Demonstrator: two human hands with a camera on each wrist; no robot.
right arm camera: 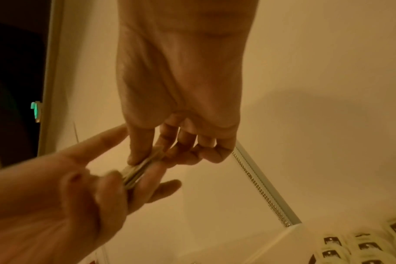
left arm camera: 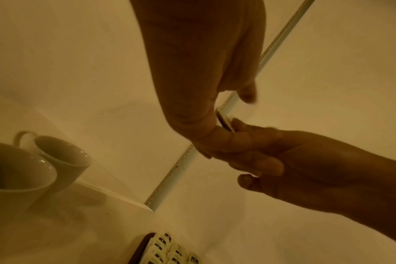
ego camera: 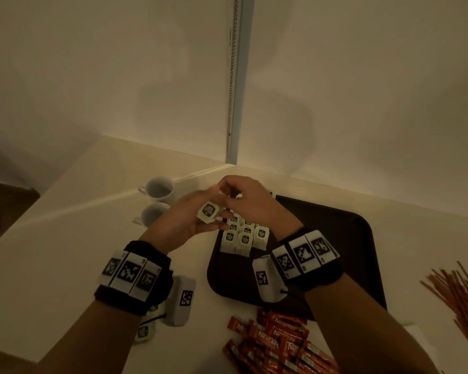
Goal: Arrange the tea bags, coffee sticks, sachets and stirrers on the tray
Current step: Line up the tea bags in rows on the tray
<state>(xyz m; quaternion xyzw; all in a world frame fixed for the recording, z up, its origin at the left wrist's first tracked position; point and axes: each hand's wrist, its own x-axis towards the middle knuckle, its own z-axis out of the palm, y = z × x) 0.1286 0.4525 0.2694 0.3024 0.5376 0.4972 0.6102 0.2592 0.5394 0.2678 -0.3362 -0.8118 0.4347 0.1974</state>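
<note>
A pale table (ego camera: 65,238) carries a dark tray (ego camera: 335,238) at about four o'clock of centre; rows of tea bags (ego camera: 243,238) lie in the tray's ten o'clock corner; coffee sticks (ego camera: 276,344) are heaped at six o'clock, stirrers (ego camera: 454,295) at three; above the rows, the left hand (ego camera: 184,220) and right hand (ego camera: 243,201) both pinch a small stack of tea bags (ego camera: 208,211).

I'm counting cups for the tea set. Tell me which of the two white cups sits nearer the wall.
The upper cup in the head view, its handle pointing left, sits nearer the wall. The other cup stands just in front of it, closer to the person and partly hidden by the left hand.
</note>
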